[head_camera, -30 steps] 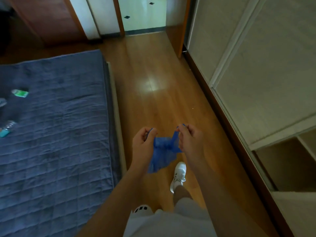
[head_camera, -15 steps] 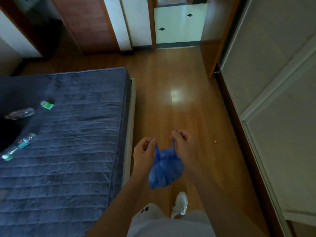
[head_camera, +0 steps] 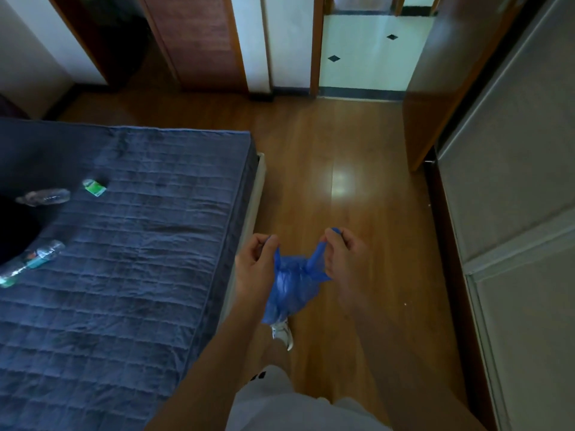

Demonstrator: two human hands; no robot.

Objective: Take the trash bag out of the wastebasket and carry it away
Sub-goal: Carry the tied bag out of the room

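A small blue plastic trash bag [head_camera: 291, 286] hangs in front of me above the wooden floor. My left hand [head_camera: 253, 269] pinches one top corner of the bag. My right hand [head_camera: 345, 259] pinches the other corner, pulled a little apart from the first. The bag's body sags between and below both hands. No wastebasket is in view.
A bed with a dark blue quilted cover [head_camera: 124, 259] fills the left, with plastic bottles [head_camera: 43, 196] and a green packet [head_camera: 95, 187] on it. Sliding wardrobe doors [head_camera: 513, 197] line the right. Wooden floor [head_camera: 326, 144] runs ahead to an open doorway [head_camera: 370, 57] with white tiles.
I have walked forward along the bed toward the doorway. The bag stays held by both hands, which have spread slightly wider apart.
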